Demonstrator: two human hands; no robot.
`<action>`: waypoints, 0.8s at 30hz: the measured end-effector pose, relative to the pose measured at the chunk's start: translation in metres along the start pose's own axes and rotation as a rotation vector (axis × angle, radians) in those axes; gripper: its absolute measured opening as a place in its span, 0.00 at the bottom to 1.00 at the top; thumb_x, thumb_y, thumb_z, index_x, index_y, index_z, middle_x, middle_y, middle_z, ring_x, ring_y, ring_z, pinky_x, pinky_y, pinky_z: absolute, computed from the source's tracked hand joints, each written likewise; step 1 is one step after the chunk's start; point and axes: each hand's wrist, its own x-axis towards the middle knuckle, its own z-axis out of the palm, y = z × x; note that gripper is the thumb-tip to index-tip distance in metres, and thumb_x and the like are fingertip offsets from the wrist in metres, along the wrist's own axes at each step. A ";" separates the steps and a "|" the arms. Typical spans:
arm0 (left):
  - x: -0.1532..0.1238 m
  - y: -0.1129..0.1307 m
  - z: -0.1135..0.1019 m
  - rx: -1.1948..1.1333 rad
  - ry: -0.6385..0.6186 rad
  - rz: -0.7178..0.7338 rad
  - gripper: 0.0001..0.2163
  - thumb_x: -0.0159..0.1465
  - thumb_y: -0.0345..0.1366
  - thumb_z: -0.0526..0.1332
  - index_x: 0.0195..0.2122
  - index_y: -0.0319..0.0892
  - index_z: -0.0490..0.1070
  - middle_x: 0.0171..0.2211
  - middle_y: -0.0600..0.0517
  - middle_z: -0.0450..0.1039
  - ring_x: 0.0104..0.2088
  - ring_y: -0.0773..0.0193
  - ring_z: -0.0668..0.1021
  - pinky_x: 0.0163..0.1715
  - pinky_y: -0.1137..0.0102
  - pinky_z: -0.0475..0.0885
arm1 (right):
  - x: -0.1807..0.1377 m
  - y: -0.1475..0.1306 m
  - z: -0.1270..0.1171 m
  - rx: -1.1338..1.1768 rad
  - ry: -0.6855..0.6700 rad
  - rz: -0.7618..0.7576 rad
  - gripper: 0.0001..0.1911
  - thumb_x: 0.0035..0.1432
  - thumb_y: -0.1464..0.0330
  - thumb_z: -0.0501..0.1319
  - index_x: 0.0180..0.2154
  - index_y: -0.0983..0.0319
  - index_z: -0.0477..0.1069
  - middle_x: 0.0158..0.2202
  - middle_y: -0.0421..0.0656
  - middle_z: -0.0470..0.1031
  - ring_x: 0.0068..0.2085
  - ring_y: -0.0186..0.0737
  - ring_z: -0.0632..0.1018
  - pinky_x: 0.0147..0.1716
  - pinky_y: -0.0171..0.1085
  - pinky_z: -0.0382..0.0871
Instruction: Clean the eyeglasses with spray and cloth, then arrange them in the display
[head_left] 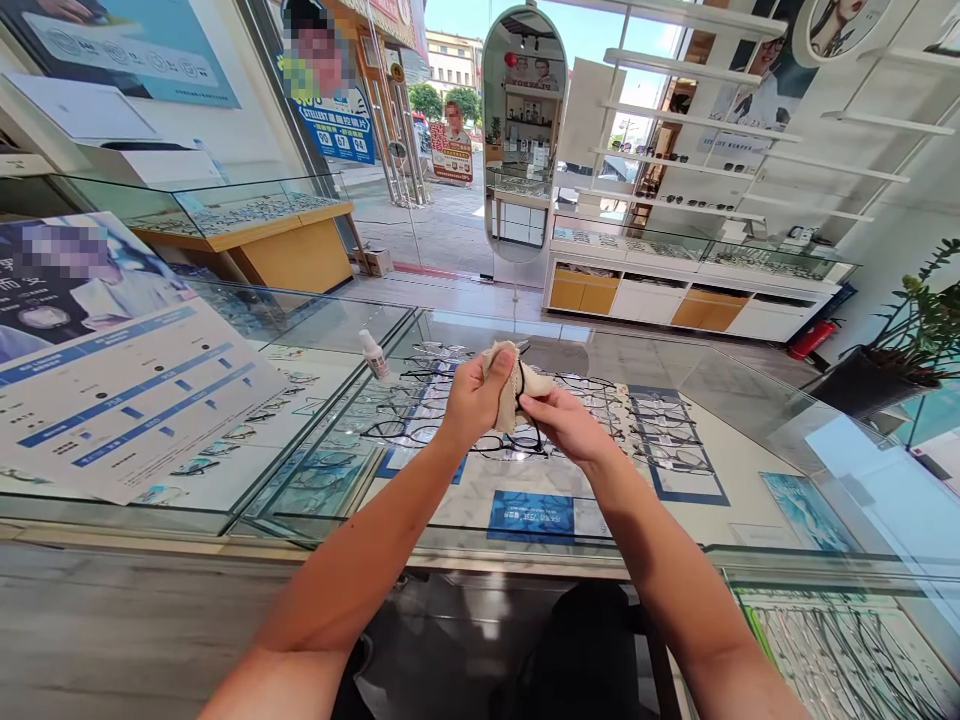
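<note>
My left hand (471, 398) and my right hand (564, 420) meet above a glass display counter (750, 420). Between them is a beige cleaning cloth (511, 380) wrapped round a pair of black-framed glasses (523, 438). The left fingers are closed on the cloth and frame from the left. My right hand pinches the cloth and the frame from the right. Part of the frame is hidden inside the cloth. A small white spray bottle (373, 354) stands on the glass just left of my left hand.
Several rows of glasses lie inside the counter under the glass. A printed chart (127, 400) lies on the counter at the left. A tall oval mirror (523, 130) stands beyond, with wall shelves at the right and a potted plant (919, 330) at the far right.
</note>
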 end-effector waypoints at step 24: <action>0.006 0.014 -0.019 -0.034 -0.311 -0.128 0.28 0.60 0.63 0.77 0.38 0.40 0.79 0.29 0.50 0.79 0.28 0.62 0.80 0.30 0.69 0.80 | -0.003 -0.012 -0.010 0.167 -0.027 0.121 0.24 0.47 0.54 0.85 0.34 0.62 0.82 0.30 0.41 0.82 0.29 0.34 0.80 0.31 0.33 0.79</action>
